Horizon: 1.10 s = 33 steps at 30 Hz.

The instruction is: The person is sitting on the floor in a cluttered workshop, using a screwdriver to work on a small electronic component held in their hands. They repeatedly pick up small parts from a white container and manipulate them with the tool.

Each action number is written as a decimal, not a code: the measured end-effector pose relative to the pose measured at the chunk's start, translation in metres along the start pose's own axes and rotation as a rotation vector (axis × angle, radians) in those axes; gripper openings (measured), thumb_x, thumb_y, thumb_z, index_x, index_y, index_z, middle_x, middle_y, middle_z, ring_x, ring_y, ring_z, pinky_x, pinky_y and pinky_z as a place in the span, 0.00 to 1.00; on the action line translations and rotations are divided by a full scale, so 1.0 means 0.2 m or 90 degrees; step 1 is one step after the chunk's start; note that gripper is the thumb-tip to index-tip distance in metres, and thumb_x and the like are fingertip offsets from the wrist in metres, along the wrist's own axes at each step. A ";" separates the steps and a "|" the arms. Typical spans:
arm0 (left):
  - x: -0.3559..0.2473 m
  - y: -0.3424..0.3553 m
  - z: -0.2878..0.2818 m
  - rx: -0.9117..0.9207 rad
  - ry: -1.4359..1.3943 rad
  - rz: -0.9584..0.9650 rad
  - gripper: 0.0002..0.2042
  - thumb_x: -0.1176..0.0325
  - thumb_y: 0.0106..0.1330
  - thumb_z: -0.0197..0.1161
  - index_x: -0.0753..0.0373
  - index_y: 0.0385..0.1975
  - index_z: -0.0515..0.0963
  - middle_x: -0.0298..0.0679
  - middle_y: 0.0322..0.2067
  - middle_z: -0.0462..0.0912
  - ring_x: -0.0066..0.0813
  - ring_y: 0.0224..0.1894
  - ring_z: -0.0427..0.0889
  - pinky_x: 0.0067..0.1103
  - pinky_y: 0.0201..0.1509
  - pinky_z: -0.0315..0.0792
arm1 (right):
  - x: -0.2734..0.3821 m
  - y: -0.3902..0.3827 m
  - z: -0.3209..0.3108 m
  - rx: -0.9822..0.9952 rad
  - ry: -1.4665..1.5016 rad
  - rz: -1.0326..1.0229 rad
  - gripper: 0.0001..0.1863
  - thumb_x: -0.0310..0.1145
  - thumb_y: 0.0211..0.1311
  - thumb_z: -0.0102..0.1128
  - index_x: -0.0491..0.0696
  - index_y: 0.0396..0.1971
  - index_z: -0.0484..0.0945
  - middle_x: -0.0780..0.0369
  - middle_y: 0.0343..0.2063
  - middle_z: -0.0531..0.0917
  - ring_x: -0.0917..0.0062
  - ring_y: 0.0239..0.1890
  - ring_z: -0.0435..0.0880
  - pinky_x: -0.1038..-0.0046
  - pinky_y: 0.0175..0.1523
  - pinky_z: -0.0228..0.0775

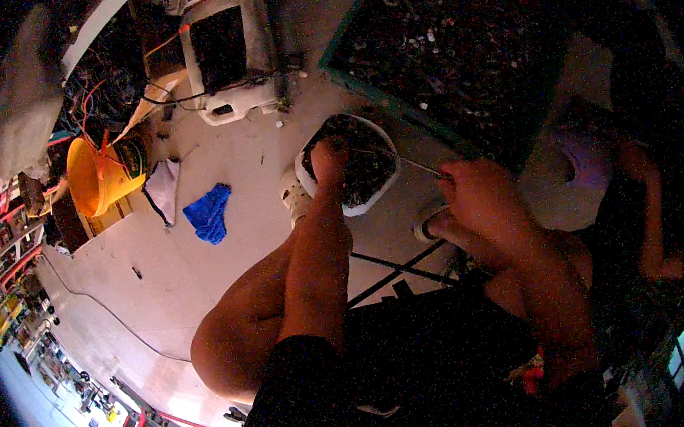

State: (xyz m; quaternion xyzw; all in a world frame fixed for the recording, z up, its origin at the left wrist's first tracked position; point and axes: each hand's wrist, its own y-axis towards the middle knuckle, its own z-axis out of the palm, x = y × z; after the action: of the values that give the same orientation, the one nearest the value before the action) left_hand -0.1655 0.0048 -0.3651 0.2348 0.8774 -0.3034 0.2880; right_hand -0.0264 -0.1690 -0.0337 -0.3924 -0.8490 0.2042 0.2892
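Note:
Between my feet stands a white bucket (394, 179) with a dark, jumbled mass inside, too dim to make out. Over its left part reaches my left hand (328, 160); the fingers look curled closed, but shadow hides what they hold. My right hand (477, 191) is a closed fist to the right of the bucket. From it a thin pale strand (420, 165), a wire or a slim rod, runs straight across the bucket's rim toward my left hand. A small reddish spot shows where the strand meets my right fist.
A yellow bucket (86, 177) lies tipped at left, near a blue cloth (209, 214) and a pale cloth (163, 189). A pale plastic casing (233, 102) stands ahead. Beyond the white bucket is a large green-edged bin (398, 113) of dark scraps. Another person's arm (651, 213) is at right.

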 end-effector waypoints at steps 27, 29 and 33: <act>-0.17 -0.04 -0.14 0.249 -0.959 -0.240 0.05 0.68 0.67 0.52 0.56 0.40 0.71 0.34 0.22 0.72 0.23 0.16 0.64 0.19 0.18 0.60 | -0.11 -0.13 -0.06 0.002 -0.033 0.004 0.11 0.36 0.58 0.55 0.46 0.35 0.79 0.51 0.27 0.82 0.53 0.32 0.81 0.55 0.39 0.73; -0.15 -0.04 -0.17 0.277 -0.973 -0.233 0.05 0.72 0.66 0.50 0.55 0.39 0.70 0.36 0.23 0.73 0.23 0.16 0.64 0.18 0.18 0.60 | -0.14 -0.13 -0.03 0.004 -0.063 -0.012 0.11 0.36 0.58 0.55 0.46 0.35 0.79 0.52 0.28 0.82 0.53 0.32 0.81 0.56 0.39 0.73; -0.07 -0.04 -0.23 0.289 -0.970 -0.251 0.09 0.76 0.62 0.47 0.57 0.40 0.68 0.41 0.26 0.75 0.23 0.16 0.63 0.18 0.18 0.59 | -0.10 -0.14 -0.05 0.023 -0.025 -0.005 0.11 0.35 0.58 0.55 0.46 0.35 0.79 0.51 0.29 0.82 0.53 0.33 0.81 0.55 0.40 0.73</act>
State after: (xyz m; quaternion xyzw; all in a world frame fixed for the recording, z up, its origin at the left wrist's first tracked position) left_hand -0.1760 0.0263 -0.3226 -0.1417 0.3836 -0.5949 0.6920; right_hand -0.0244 -0.2010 -0.0176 -0.3794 -0.8523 0.2258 0.2804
